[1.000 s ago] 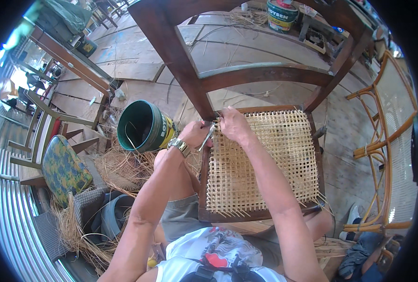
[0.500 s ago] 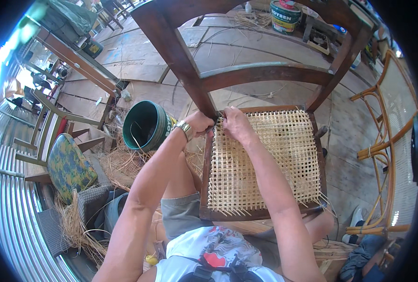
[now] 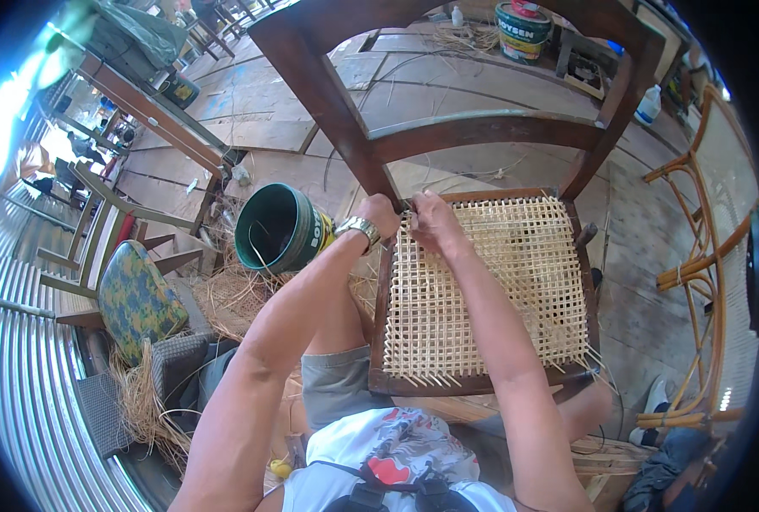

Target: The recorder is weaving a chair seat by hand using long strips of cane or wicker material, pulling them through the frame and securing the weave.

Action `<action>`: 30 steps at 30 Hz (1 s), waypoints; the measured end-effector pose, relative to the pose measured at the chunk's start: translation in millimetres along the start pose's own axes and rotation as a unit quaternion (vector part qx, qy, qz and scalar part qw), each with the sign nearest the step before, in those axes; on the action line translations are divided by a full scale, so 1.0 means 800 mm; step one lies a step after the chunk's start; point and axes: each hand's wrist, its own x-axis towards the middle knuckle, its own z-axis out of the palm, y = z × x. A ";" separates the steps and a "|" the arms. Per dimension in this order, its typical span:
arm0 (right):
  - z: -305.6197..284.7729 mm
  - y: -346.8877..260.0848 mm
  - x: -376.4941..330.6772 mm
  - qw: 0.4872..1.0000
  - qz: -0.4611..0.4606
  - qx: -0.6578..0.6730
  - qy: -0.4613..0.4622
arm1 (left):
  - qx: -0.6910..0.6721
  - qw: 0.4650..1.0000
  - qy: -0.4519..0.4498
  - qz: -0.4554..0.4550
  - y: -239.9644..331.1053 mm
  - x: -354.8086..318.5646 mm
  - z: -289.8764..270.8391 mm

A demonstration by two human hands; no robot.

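Observation:
A dark wooden chair (image 3: 482, 132) stands in front of me, its seat filled with pale woven cane (image 3: 490, 290). Both hands meet at the seat's far left corner, by the left back post. My left hand (image 3: 378, 213), a metal watch on its wrist, is closed at the frame's corner. My right hand (image 3: 431, 224) rests on the weave there, fingers pinched on a thin cane strand (image 3: 407, 213) at the edge. Loose strand ends stick out along the seat's near edge.
A green bucket (image 3: 279, 230) stands left of the chair among heaps of loose cane fibre (image 3: 234, 294). A chair with a patterned cushion (image 3: 136, 299) is at left. A bent rattan frame (image 3: 703, 282) stands at right. Paint cans (image 3: 523, 30) sit on the plank floor beyond.
Both hands have stayed at the seat's far left corner, making small working motions on the strand. My head view has shifted slightly.

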 end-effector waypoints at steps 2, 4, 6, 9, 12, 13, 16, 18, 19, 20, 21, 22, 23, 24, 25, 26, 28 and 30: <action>0.006 0.005 0.003 1.000 0.013 -0.002 0.001 | 0.005 0.999 -0.021 0.028 -0.003 0.007 -0.007; 0.010 0.006 0.003 1.000 0.014 -0.016 0.005 | 0.011 0.998 -0.042 0.053 -0.009 0.011 -0.005; 0.014 0.007 0.001 0.999 0.015 -0.029 0.007 | 0.021 0.994 0.029 0.104 -0.011 0.007 -0.001; 0.016 -0.001 -0.003 0.998 0.012 -0.041 0.036 | 0.047 0.985 0.037 0.159 -0.015 -0.004 -0.008; 0.013 -0.010 -0.001 0.995 0.061 -0.079 0.011 | -0.042 0.994 0.003 0.098 -0.012 -0.017 -0.015; 0.017 -0.003 0.004 0.993 0.113 -0.035 0.020 | -0.044 0.994 0.002 0.101 -0.008 -0.023 -0.012; 0.014 -0.004 0.005 0.990 0.137 -0.044 -0.002 | -0.087 0.992 0.038 0.078 -0.008 -0.038 -0.005; 0.014 0.002 0.004 0.988 0.113 -0.100 -0.031 | -0.092 0.994 0.028 0.056 -0.004 -0.039 -0.005; 0.020 0.007 0.007 0.994 0.089 -0.067 0.010 | -0.091 0.994 0.032 0.054 -0.012 -0.029 -0.003; 0.026 0.011 0.009 0.996 0.064 -0.033 0.051 | -0.009 0.992 0.008 0.124 -0.023 -0.011 -0.002; 0.025 0.000 0.010 0.997 0.059 -0.030 0.047 | 0.073 0.979 -0.018 0.188 -0.038 -0.001 0.003; 0.011 -0.014 0.008 0.995 0.086 -0.036 0.023 | 0.144 0.957 -0.006 0.252 -0.039 -0.003 0.000; 0.003 -0.023 0.008 0.993 0.111 -0.042 -0.002 | 0.143 0.957 -0.005 0.252 -0.037 -0.007 0.000; 0.000 -0.019 0.007 0.992 0.115 -0.045 0.001 | 0.042 0.987 -0.004 0.156 -0.017 -0.017 -0.006; 0.000 -0.016 0.007 0.988 0.142 -0.057 -0.010 | -0.060 0.997 -0.004 0.053 -0.002 -0.027 -0.010; 0.000 -0.013 0.008 0.983 0.169 -0.069 -0.021 | -0.046 0.998 0.012 0.046 0.011 -0.035 -0.015; -0.005 -0.022 0.011 0.980 0.183 -0.067 -0.033 | -0.055 0.998 0.020 0.035 0.009 -0.042 -0.015; -0.011 -0.030 0.015 0.977 0.197 -0.067 -0.044 | -0.064 0.997 0.027 0.027 0.006 -0.047 -0.014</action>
